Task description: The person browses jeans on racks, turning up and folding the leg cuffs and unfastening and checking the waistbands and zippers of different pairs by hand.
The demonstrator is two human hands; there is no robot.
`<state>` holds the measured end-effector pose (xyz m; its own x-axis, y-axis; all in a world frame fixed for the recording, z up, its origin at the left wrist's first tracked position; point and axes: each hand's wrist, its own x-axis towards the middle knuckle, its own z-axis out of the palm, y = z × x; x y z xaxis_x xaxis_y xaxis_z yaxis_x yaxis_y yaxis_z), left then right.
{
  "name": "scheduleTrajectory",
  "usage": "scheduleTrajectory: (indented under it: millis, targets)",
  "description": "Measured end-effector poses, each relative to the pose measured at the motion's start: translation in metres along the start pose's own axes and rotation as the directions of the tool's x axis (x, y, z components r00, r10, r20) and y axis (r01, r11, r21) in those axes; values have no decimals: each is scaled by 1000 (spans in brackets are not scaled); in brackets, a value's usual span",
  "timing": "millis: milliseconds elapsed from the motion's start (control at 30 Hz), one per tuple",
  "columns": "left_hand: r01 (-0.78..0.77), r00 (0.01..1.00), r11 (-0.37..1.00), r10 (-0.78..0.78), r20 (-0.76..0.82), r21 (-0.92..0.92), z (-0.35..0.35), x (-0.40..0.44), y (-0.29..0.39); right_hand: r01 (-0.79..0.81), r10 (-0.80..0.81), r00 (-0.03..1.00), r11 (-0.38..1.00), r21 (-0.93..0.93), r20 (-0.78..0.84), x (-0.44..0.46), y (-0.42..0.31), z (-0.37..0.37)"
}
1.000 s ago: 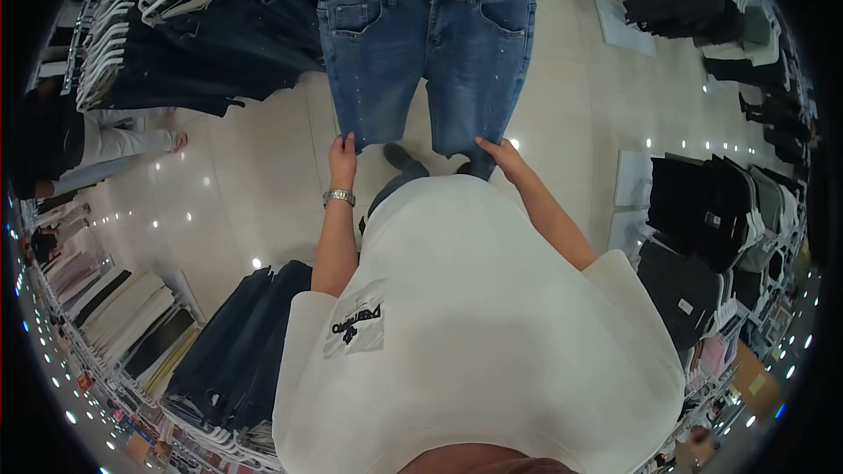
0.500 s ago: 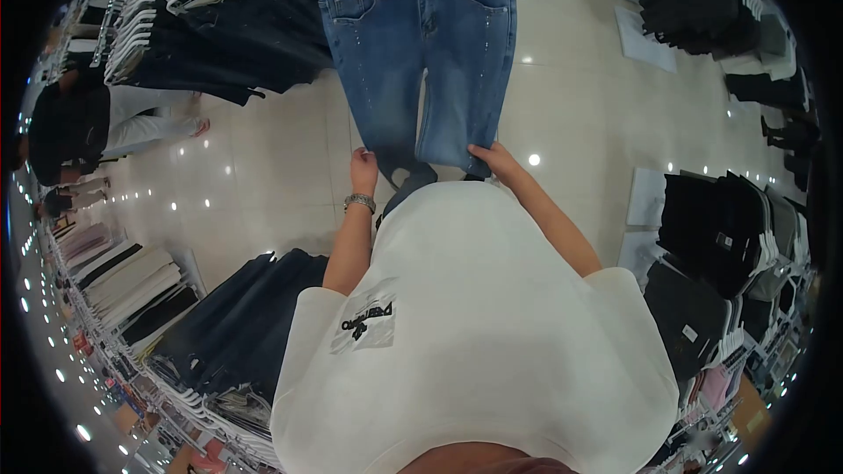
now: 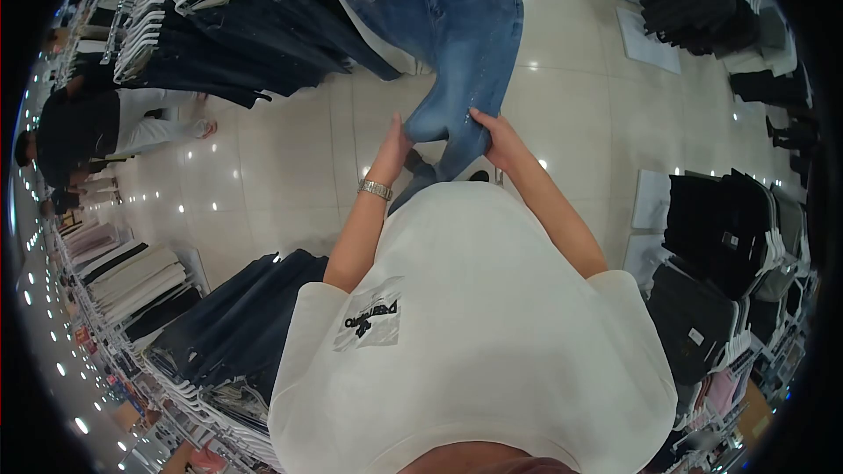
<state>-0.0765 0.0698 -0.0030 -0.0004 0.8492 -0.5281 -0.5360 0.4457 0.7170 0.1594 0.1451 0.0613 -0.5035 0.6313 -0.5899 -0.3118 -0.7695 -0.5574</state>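
Observation:
A pair of blue jeans with small shiny studs hangs in front of me, waistband at the top of the view. Its legs are bent and bunched together toward the right. My right hand is closed on the leg at the right edge, thumb on the front and the other fingers hidden behind. On the other side my left hand, below a metal watch, grips the bunched leg at its left edge. Part of its fingers is hidden by the denim.
Dark jeans on white hangers fill a rack at upper left. Another person stands at far left. Dark folded trousers hang at right, and more jeans at lower left. Pale tiled floor lies between.
My left hand has moved right and slightly up, closer to my right hand. My right hand has risen a little. The jeans' left-side leg has been drawn rightward, and the denim is now folded.

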Motion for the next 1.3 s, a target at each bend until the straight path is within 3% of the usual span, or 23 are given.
scheduleTrajectory:
  millis: [33,133,233,333,433,533,633,667,833,1033,1133,1300]
  targets:
    - [22,1000,999,-21,17,-37,1,-1,5,15,-16,1000,1000,23,14,1,-5,0]
    - [64,993,983,-80,90,171,22,-18,16,50,-53,997,997,56,57,-3,-17,5]
    - [22,999,968,-33,40,251,39,-32,23,90,-90,996,993,-81,7,-16,-20,22]
    - [-83,996,996,82,23,34,56,-41,45,119,-83,991,915,-386,109,-18,-1,19]
    - [-146,989,989,146,-3,6,54,-37,54,114,-36,988,835,-538,152,-26,14,23]
    - [-234,969,964,242,-49,122,49,-32,54,116,-103,993,808,-577,56,-26,13,30]
    - [-228,941,927,288,-176,297,33,-25,68,80,-106,994,804,-589,-9,-15,4,20]
    - [-254,937,913,314,-151,321,30,-27,73,44,-92,994,834,-549,-60,-15,0,20]
    - [-310,910,852,394,-127,422,23,-30,83,111,-121,993,932,-346,-10,-16,-1,31]
    - [-211,970,977,212,-120,18,40,-44,90,43,-57,994,989,-140,-92,-21,-15,39]
    - [-88,996,982,92,18,-166,38,-53,87,34,-39,995,998,-53,-92,-20,-22,39]
    - [11,998,1000,-13,68,24,46,-62,71,75,-72,992,997,23,-105,-16,-25,35]
